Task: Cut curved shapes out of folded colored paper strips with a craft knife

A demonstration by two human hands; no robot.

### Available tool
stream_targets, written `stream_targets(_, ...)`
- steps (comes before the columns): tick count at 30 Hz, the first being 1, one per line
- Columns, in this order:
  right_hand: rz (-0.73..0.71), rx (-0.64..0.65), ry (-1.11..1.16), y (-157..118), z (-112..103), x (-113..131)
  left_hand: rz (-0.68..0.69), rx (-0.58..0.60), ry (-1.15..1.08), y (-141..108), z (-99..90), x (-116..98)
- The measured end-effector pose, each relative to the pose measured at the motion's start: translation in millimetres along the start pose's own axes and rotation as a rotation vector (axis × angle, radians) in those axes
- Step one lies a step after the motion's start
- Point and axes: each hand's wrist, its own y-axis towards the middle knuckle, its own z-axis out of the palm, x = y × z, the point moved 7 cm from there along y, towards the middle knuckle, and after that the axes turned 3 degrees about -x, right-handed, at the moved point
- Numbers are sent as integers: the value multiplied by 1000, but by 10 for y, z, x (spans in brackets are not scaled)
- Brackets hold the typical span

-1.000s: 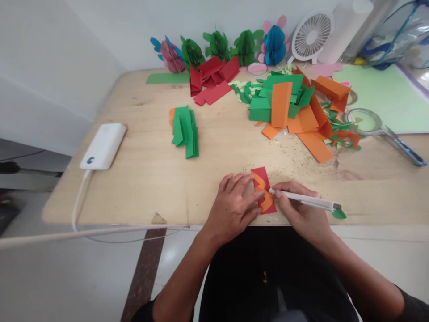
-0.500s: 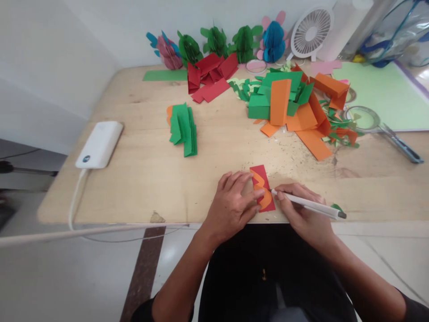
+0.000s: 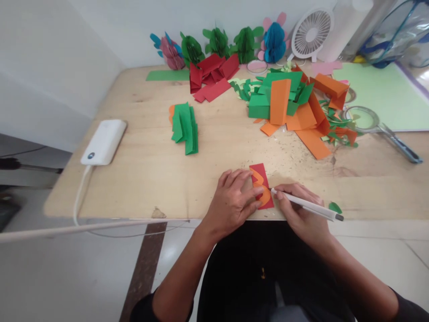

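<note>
Near the table's front edge lies a small red paper rectangle (image 3: 267, 201), with a curvy orange paper cutout (image 3: 265, 195) on top of it. My left hand (image 3: 233, 197) rests over their left side, its fingers stretched out and pressing the cutout down. Part of both papers is hidden beneath these fingers. In my right hand (image 3: 298, 205) a white pen (image 3: 306, 205) is pinched, its tip at the right edge of the orange cutout, on or just beside the red paper. A small green paper scrap (image 3: 335, 207) lies to the right of this hand.
Folded green papers (image 3: 186, 127) lie left of centre. Red folded papers (image 3: 212, 76) and a pile of green and orange papers (image 3: 279, 100) sit farther back. A box cutter (image 3: 400, 145) lies right, a white power bank (image 3: 103, 142) left. Paper figures (image 3: 217, 42) and a fan (image 3: 311, 35) line the wall.
The whole view has shifted slightly. Both hands keep almost the same pose, the left on the cutout and the right with the pen at its edge.
</note>
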Motion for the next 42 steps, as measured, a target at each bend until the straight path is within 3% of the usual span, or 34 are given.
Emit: stream_targets(42,-144,-69,-83,-217,-54,99,-8,-18,31,-6,70,0)
